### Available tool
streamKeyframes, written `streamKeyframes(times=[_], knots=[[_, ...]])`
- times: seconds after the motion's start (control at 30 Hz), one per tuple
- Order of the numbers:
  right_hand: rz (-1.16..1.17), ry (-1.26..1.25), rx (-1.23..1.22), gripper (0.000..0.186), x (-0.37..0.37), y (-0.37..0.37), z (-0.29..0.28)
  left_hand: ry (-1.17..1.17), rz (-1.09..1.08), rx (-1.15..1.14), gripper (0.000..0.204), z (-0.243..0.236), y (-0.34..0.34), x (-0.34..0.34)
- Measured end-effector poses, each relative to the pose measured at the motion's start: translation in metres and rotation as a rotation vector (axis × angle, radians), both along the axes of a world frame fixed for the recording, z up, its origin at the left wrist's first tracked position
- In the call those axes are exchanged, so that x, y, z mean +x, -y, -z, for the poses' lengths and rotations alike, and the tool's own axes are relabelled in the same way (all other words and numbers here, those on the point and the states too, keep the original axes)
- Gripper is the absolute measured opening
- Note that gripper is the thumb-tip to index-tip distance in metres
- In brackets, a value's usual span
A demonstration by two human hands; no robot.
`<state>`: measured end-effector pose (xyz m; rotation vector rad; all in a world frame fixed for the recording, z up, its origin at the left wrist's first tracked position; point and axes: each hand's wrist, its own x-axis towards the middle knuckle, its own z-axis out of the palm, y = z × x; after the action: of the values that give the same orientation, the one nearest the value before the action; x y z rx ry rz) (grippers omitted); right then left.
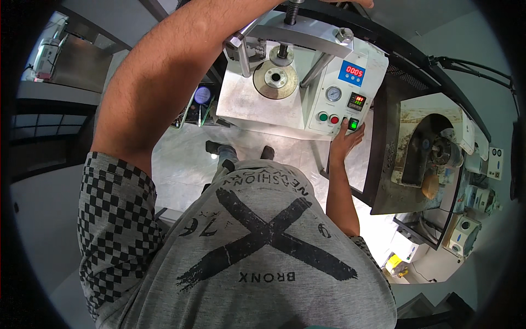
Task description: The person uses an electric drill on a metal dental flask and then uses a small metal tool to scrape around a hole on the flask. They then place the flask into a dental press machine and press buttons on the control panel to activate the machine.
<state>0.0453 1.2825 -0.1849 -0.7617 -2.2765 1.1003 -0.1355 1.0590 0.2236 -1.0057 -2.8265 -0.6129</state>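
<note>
A white benchtop press (263, 112) with a control panel stands before me. My right hand (345, 143) is at the panel's lower corner, fingers apart on both sides of a green-lit rocker switch (354, 124), holding nothing. Close by sit a red button (334, 119) and a green button (323, 117). Above them are a round gauge (333, 94), a small controller display (356, 101) and a blue timer display (351, 73). My left arm crosses over the press; only some fingers of my left hand (353, 2) show at the top edge, and their grip is cut off.
The press has a round metal plate (275, 80) under a threaded screw (292, 12) and a steel crossbar (307, 36). On the right stands a dark-framed bench (381, 164) with a stained machine basin (419, 164). A purple-lidded container (203, 95) is left of the press.
</note>
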Motion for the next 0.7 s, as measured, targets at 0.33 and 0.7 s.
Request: streamKeyframes(times=[0.33, 0.7], knots=[[0.006, -0.033, 0.032, 0.083, -0.001, -0.003, 0.007, -0.005, -0.014, -0.04, 0.053, 0.004, -0.002, 0.001], [0.015, -0.03, 0.018, 0.079, 0.001, 0.001, -0.001, 0.024, -0.013, -0.035, 0.051, -0.003, -0.002, 0.004]])
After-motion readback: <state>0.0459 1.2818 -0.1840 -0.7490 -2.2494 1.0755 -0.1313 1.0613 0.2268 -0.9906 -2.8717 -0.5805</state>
